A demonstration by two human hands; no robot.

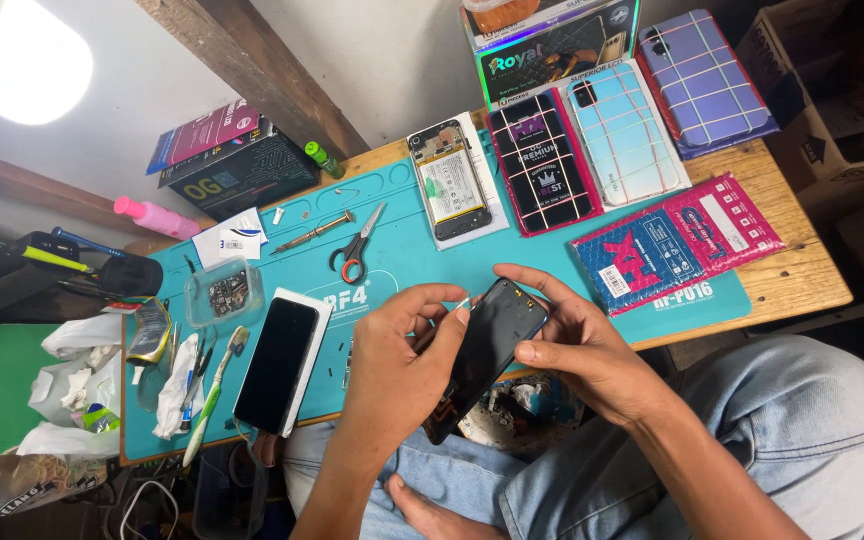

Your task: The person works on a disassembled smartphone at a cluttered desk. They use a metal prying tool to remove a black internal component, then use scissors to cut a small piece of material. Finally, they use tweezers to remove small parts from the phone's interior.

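Gripping a dark phone, fingers curled shut.

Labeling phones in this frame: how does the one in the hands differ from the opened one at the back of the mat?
The held phone is gripped tilted off the mat by the left hand and right hand; the opened phone lies flat, untouched. The held phone shows a dark, closed surface; the opened phone shows its exposed insides with a pale battery. Both are similar slim rectangles.

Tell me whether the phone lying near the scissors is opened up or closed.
Opened up: the phone lies back cover off, its battery and inner parts exposed, beside the scissors.
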